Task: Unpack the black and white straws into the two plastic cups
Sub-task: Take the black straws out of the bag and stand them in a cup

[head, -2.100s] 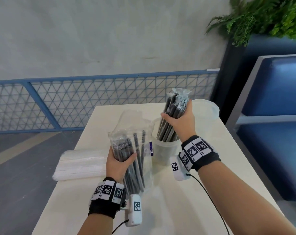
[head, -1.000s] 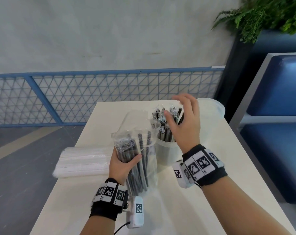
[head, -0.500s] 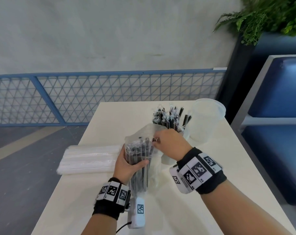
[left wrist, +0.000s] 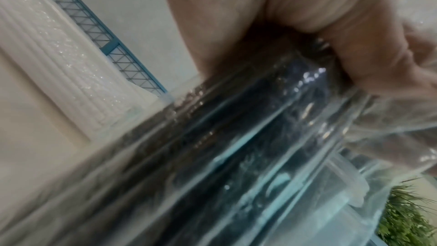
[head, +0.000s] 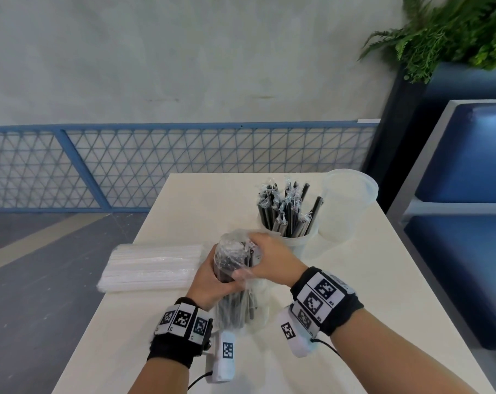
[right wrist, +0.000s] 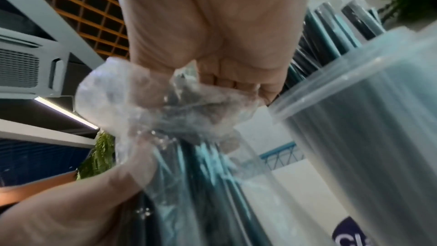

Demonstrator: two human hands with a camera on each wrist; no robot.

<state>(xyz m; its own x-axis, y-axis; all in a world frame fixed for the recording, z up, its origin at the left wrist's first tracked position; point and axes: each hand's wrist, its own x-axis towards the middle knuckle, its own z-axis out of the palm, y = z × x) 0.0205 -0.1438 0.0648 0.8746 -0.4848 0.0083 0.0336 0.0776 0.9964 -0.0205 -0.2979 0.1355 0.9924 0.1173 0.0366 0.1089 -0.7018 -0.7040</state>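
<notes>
A clear bag of black straws [head: 235, 297] stands upright on the table [head: 354, 308]. My left hand [head: 214, 275] grips its middle from the left. My right hand [head: 252, 258] clutches the crumpled plastic at the bag's top [right wrist: 151, 104], fingers curled over it. Behind them a plastic cup [head: 293, 241] holds several wrapped black straws [head: 286, 209]. An empty clear cup [head: 347, 206] stands to its right. A sealed pack of white straws [head: 153, 265] lies flat at the table's left edge, also in the left wrist view as the white straws pack [left wrist: 59, 59].
The table's left edge is close to the white pack, with grey floor below. A blue mesh railing [head: 184, 163] runs behind the table. A blue bench [head: 462, 223] and a potted fern [head: 451, 32] are at the right.
My right hand left the black straws in the cup and came down onto the bag's top, bunching the plastic. The left hand kept its grip on the bag.
</notes>
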